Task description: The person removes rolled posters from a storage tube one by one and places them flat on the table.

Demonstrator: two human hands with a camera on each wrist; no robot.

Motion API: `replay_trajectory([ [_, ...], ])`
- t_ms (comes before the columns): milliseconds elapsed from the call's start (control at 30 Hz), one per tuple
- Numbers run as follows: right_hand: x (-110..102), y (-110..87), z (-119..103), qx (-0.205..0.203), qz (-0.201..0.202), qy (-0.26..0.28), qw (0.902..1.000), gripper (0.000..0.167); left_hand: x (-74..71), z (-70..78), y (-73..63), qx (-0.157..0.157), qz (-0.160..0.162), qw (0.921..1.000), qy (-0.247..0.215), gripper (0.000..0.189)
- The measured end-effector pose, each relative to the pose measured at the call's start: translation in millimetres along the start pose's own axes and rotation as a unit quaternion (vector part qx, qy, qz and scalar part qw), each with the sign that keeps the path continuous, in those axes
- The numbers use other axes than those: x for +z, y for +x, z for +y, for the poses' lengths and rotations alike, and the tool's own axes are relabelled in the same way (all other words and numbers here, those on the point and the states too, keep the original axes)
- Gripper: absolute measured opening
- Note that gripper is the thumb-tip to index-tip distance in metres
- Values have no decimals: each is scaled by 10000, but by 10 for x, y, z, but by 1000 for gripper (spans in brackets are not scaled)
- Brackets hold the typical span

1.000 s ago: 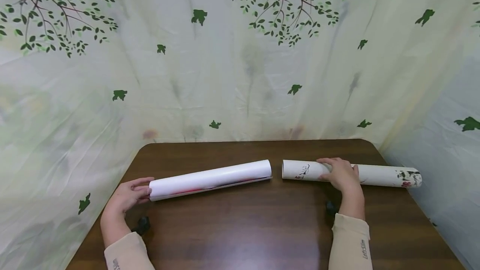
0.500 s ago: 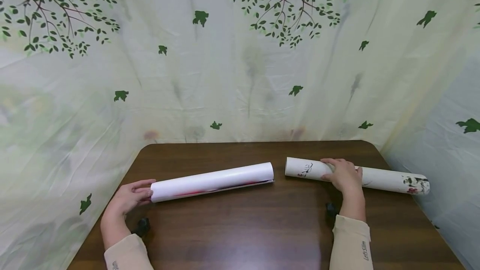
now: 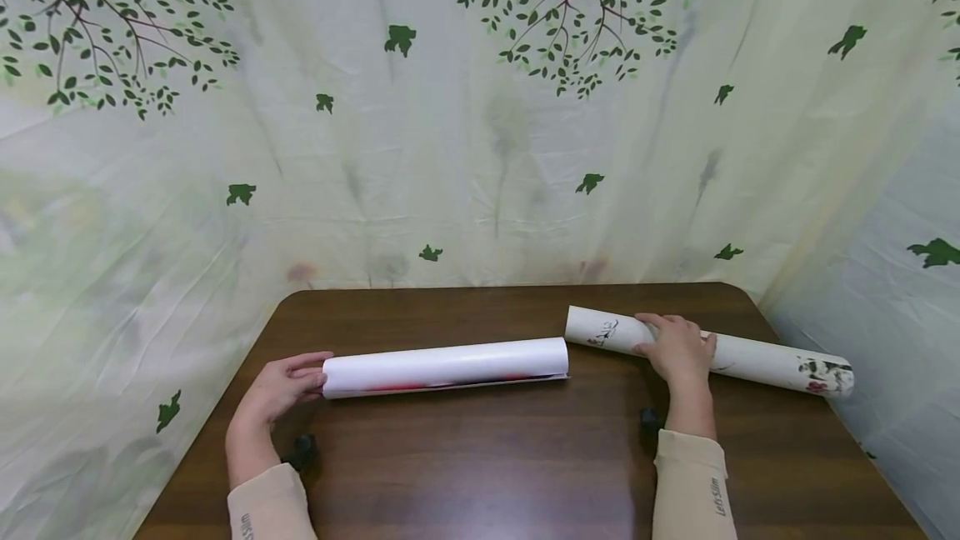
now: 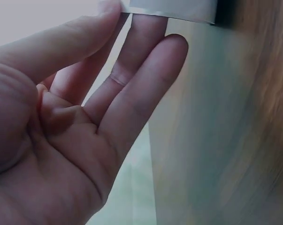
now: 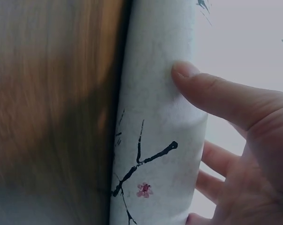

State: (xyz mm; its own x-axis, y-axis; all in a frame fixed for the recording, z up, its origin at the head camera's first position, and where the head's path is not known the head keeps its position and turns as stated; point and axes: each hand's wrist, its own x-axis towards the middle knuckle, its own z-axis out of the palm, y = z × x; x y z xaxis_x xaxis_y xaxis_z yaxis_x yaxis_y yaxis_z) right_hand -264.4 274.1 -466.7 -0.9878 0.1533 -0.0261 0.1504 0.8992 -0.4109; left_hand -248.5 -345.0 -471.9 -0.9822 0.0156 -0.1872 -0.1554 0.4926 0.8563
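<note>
A glossy white paper roll (image 3: 446, 367), with red and dark print along its lower edge, lies across the table. My left hand (image 3: 274, 397) pinches its left end; in the left wrist view the thumb and fingers (image 4: 148, 40) meet at the roll's edge. To the right is a white tube (image 3: 757, 363) with black script and a flower print, slanting down to the right. My right hand (image 3: 681, 348) grips it near its middle, the thumb (image 5: 197, 84) on the near side and the other fingers on the far side. The roll's right end sits just below the tube's left end.
Both objects are on a brown wooden table (image 3: 480, 457) with rounded far corners. Behind and beside it hangs a pale curtain (image 3: 480, 148) printed with leaves and branches. A small dark object (image 3: 303, 450) shows beside the left wrist, another (image 3: 649, 422) by the right wrist.
The paper roll has shifted right and levelled out with my left hand. The tube has turned, its left end rising away and its right end coming nearer, while my right hand keeps its grip.
</note>
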Motion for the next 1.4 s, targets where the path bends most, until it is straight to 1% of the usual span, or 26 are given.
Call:
replay_trajectory([
  [133,59,46,-54,-24,144,-1,9999,60,69,24,39,98,9,9999,23,56],
  [200,85,57,-83,-19,216,29,9998,60,104,44,62,151,20,9998,106,55],
  [333,131,72,-133,10,361,75,9993,58,182,113,109,217,82,9995,215,53],
  [433,161,86,-166,16,420,92,9991,59,241,173,131,266,86,9994,195,52],
  [500,172,98,-174,-9,405,124,9991,61,270,201,138,289,68,9994,171,52],
  [600,163,106,-150,-44,300,100,9995,64,288,204,144,288,61,9995,147,51],
  [700,89,85,-79,-62,156,77,9998,69,284,184,151,256,61,9996,141,51],
  [800,-41,31,51,-70,98,65,9999,71,276,163,162,224,75,9996,148,52],
  [900,-186,-28,254,-19,44,73,10000,72,264,159,169,201,95,9996,192,52],
  [1067,-428,-139,700,192,-35,54,9998,78,259,168,156,174,108,9996,215,52],
  [1200,-599,-224,1048,369,-106,-110,9992,84,252,176,140,161,121,9995,235,52],
  [1300,-679,-274,1237,551,-179,-224,9981,87,244,176,128,111,145,9995,239,51],
  [1400,-709,-301,1342,749,-235,-266,9966,90,236,171,116,28,168,9996,220,52],
])
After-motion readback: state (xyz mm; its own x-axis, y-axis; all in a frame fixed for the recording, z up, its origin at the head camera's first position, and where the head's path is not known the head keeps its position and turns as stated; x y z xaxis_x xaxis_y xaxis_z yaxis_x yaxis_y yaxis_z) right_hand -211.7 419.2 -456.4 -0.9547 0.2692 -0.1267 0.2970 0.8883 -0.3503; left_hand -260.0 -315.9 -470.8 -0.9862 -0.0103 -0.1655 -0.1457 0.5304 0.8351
